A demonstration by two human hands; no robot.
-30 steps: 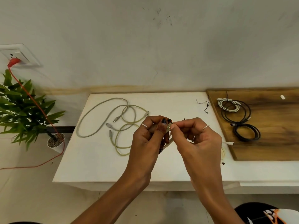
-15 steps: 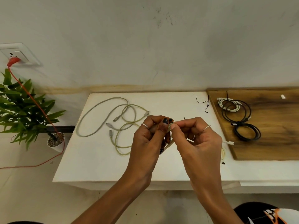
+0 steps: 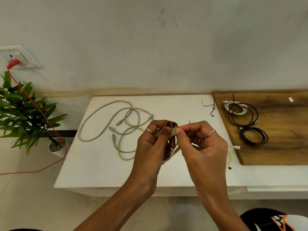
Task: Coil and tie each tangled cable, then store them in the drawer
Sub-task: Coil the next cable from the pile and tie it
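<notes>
Cream cable (image 3: 173,151), bunched into strands, is hanging between both grips above the white surface (image 3: 100,164), the left hand (image 3: 155,142) and right hand (image 3: 200,144) pinching it with a thin black tie (image 3: 175,125); beyond the left grip, loose grey cables (image 3: 106,124) are sprawling.

White table top (image 3: 100,164). Brown wood-grain board (image 3: 283,139), right. Grey and yellow-green loose cables (image 3: 131,117), left. Black coiled cables (image 3: 253,135); white coil (image 3: 227,107). Red cord (image 3: 35,104). Green plant (image 3: 20,117), white pot (image 3: 56,150). Held cable (image 3: 173,151), seemingly cream.
</notes>
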